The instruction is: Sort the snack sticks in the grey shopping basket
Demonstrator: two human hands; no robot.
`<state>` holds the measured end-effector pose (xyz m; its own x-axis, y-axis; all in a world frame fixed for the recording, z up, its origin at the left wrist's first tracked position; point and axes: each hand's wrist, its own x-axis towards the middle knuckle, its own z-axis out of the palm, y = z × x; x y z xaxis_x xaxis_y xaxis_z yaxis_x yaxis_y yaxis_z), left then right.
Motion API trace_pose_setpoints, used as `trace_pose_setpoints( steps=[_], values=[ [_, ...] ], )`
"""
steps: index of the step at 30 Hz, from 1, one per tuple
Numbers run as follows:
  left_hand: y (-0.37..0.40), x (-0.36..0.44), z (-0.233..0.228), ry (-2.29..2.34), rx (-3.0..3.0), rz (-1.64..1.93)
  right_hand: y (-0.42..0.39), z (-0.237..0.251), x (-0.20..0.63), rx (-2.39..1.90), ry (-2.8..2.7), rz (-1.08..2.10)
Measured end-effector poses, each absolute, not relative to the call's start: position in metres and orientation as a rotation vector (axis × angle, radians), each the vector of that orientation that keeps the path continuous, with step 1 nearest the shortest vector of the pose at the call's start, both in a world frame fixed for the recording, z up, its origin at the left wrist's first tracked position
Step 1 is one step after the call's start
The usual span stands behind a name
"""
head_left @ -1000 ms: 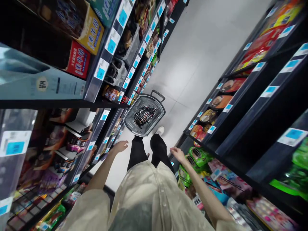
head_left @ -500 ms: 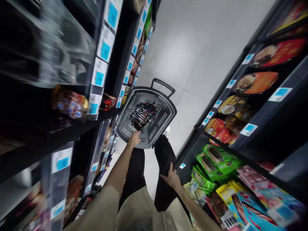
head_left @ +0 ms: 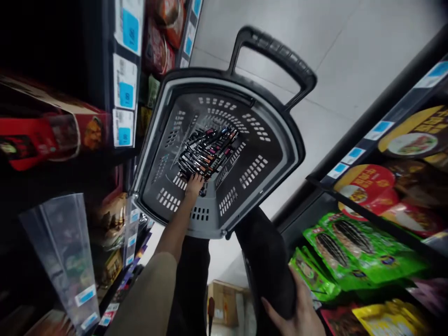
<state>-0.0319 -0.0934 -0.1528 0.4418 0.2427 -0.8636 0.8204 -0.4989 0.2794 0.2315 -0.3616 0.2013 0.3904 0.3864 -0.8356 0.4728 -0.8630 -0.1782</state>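
L hand [head_left: 193,185] reaches into grey basket [head_left: 280,154], fingertips touching the near end of the pile of dark slim packets [head_left: 207,153]; grip looks loose, closure unclear. Pile runs 7→1 o'clock from it. R hand [head_left: 297,315] rests spread on knee, well apart.

Grey shopping basket [head_left: 224,219] with black rim and black handle [head_left: 276,51], walls punched with slot patterns. At the left hand's [head_left: 193,185] fingertips, a heap of black sachets [head_left: 206,151] streaked pink and red. Beside the right hand [head_left: 297,315]: black trouser leg [head_left: 268,261], bright green packets [head_left: 350,252] with dark ovals.
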Motion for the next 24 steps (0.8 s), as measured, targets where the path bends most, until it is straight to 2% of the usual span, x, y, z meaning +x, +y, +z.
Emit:
trace_pose_setpoints(
  steps=[9, 18, 24],
  values=[
    [-0.1, -0.031, -0.15, 0.824, 2.01, -1.062, -0.358, 0.2, 0.229, 2.525, 0.831, -1.473],
    [-0.105, -0.03, -0.175, 0.765, 1.917, -1.225, -0.355, 0.199, 0.221, 2.522, 0.864, -1.462],
    [-0.1, -0.037, -0.172, 0.747, 1.841, -1.238, -0.345, 0.2, 0.218, 2.518, 0.842, -1.415]
  ],
)
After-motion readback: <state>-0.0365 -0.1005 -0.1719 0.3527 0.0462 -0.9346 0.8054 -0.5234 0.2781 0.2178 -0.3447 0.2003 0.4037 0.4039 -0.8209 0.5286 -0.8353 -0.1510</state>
